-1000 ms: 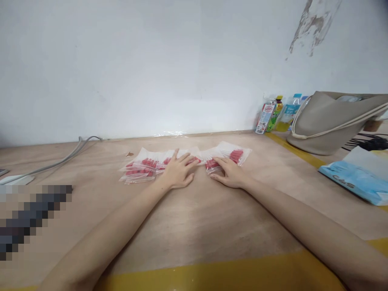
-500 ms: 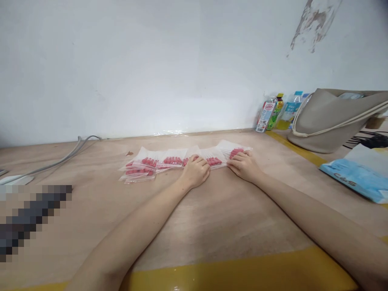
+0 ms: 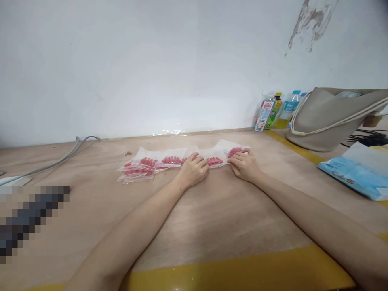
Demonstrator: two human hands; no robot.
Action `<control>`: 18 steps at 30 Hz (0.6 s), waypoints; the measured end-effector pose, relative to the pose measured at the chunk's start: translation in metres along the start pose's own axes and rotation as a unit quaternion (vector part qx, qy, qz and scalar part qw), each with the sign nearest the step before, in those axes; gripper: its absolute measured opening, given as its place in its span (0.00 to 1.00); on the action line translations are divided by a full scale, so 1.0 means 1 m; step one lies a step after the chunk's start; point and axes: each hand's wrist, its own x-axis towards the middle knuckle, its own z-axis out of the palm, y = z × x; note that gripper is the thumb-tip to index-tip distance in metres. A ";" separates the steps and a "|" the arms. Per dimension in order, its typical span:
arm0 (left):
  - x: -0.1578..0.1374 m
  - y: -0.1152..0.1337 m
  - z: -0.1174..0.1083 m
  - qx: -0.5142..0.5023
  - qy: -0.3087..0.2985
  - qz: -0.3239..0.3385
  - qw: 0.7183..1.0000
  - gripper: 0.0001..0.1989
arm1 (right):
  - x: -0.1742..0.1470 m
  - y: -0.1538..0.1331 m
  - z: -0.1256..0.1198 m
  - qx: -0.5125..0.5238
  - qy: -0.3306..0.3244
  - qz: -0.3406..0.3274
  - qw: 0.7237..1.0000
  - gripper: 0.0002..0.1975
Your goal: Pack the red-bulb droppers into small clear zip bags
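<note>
A row of clear zip bags with red, capsule-like pieces inside lies across the table, each overlapping its neighbour. My left hand (image 3: 194, 169) rests at the middle of the row, its fingers curled over the lower edge of a bag (image 3: 214, 160) and partly hiding the one beside it. At the right end, my right hand (image 3: 244, 165) has its fingers bent on the lower right edge of the last bag (image 3: 235, 151). Both hands touch the bags; the fingertips are partly hidden. Further left, several bags (image 3: 140, 166) are stacked more thickly, apart from my hands.
Behind the wooden table (image 3: 188, 218) stands a white wall. At the right are a carton (image 3: 264, 116), drink bottles (image 3: 290, 109), a grey bag (image 3: 327, 117) and a blue packet (image 3: 351, 173). A grey cable (image 3: 65, 155) and a blurred dark object (image 3: 33, 220) lie left.
The whole view has shifted slightly. My hands stay on the same bags, with a right fingertip lifted a little; the row of bags looks unchanged.
</note>
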 end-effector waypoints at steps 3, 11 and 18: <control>-0.001 -0.001 0.001 0.016 0.003 0.004 1.000 0.12 | -0.001 0.001 -0.001 0.008 0.006 0.011 1.000 0.11; -0.002 -0.004 0.001 0.041 0.007 0.021 0.999 0.13 | -0.004 0.007 -0.004 -0.008 0.030 -0.026 0.999 0.09; -0.001 -0.005 0.000 0.045 0.015 0.043 0.998 0.14 | -0.001 0.002 -0.008 -0.051 0.011 -0.053 0.997 0.11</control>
